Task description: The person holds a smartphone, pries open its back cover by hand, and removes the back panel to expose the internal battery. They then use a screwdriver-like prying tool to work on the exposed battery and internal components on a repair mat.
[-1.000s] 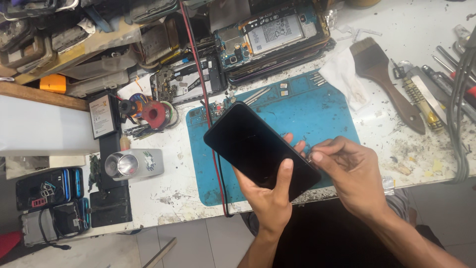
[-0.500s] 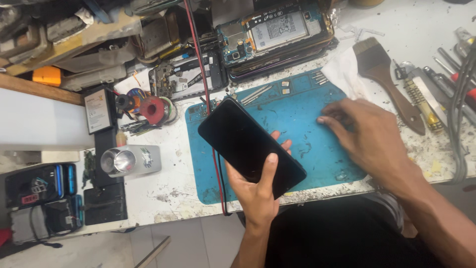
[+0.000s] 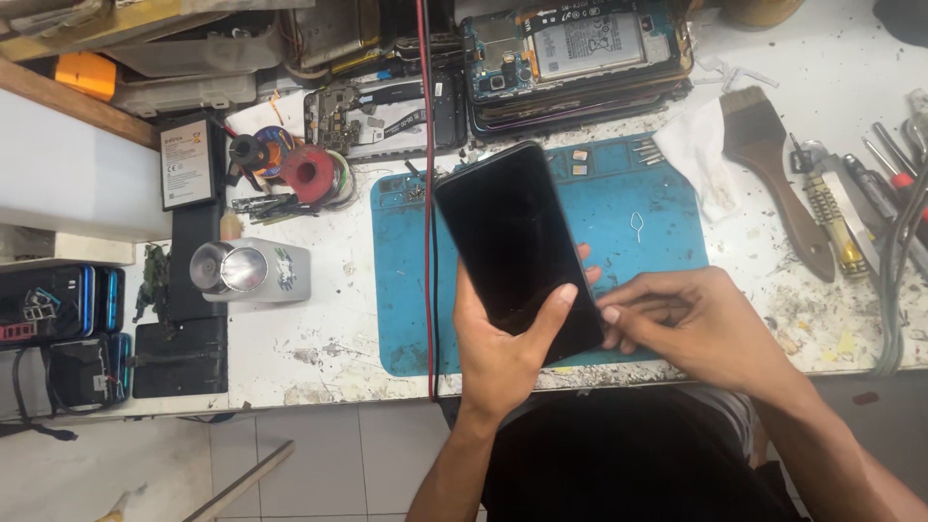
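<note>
The left hand (image 3: 503, 353) grips a black smartphone (image 3: 517, 249) above the blue repair mat (image 3: 667, 251). The right hand (image 3: 701, 324), fingers curled, pinches at the phone's lower edge, perhaps holding something small. A loosened grip could drop it onto the SIM ejector pin (image 3: 638, 227) beyond the right hand.

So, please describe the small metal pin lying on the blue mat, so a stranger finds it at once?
Find the blue mat in the middle of the white bench. On its bare right part, above the right hand, lies the pin: a thin silver wire with a looped head, lying alone, unlike the screws grouped at the mat's top edge.
</note>
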`<state>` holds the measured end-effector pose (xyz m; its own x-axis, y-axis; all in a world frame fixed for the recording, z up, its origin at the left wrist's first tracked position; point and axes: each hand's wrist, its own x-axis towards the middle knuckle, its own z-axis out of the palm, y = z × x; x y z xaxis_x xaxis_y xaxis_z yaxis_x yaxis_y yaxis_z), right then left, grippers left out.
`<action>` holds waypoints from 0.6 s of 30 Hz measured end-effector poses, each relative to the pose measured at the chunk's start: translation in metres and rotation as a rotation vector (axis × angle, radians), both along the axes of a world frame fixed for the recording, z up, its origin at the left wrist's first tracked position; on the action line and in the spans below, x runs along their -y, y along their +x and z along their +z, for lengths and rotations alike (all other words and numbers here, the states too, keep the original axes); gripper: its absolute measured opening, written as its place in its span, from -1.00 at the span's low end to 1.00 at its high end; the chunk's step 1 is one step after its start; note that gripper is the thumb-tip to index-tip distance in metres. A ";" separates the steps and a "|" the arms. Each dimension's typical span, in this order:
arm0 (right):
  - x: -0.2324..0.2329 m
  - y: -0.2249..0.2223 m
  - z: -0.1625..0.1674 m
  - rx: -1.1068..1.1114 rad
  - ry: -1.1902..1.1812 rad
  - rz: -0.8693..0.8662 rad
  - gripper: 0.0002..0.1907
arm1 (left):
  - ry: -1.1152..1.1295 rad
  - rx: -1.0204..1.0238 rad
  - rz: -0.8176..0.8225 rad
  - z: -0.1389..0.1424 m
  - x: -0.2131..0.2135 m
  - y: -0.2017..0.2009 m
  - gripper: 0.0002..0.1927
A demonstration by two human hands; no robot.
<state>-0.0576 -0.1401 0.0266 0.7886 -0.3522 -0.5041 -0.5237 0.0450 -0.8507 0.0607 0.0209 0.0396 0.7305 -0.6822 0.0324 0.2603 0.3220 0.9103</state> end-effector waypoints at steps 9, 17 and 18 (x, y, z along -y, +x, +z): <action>-0.017 -0.001 -0.009 -0.050 -0.244 -0.146 -0.83 | 0.054 0.020 -0.045 0.002 0.006 0.003 -0.46; 0.003 0.009 -0.007 -0.018 0.063 -0.069 -0.80 | 0.090 -0.012 -0.037 0.006 0.006 0.013 -0.45; 0.007 0.009 -0.005 -0.074 0.045 -0.017 -0.79 | 0.094 -0.019 -0.040 0.006 0.006 0.013 -0.44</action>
